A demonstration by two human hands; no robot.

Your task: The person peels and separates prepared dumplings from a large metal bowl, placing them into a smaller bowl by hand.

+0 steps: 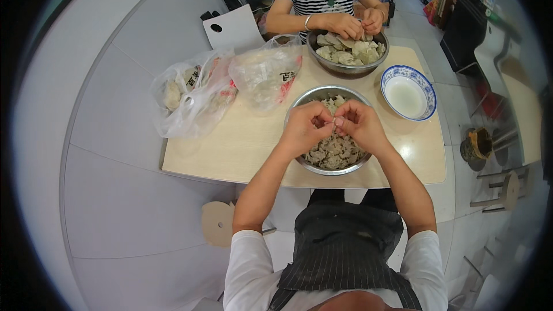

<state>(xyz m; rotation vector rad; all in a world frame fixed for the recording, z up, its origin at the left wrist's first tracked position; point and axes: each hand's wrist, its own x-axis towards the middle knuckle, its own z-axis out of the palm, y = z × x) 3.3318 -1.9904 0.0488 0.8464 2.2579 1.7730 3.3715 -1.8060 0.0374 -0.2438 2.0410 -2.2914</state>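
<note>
My left hand [307, 126] and my right hand [361, 125] meet over a steel bowl [294, 103], fingertips pinched together. Between them is a small pale piece [334, 121], mostly hidden by the fingers; it looks like mushroom. Below, the bowl holds a heap of torn grey-brown shreds [334, 152], which look like shredded oyster mushroom. Opposite me, a second steel bowl [351, 72] is filled with larger pale flat pieces [345, 52], like whole oyster mushrooms. Both hands of another person in a striped shirt work above that bowl.
A blue-and-white patterned bowl [431, 95] with cloudy liquid stands at the right. Two translucent plastic bags [193, 98] lie on the left of the pale wooden table [230, 155], one with lumps inside. Stools [216, 224] stand on the floor nearby.
</note>
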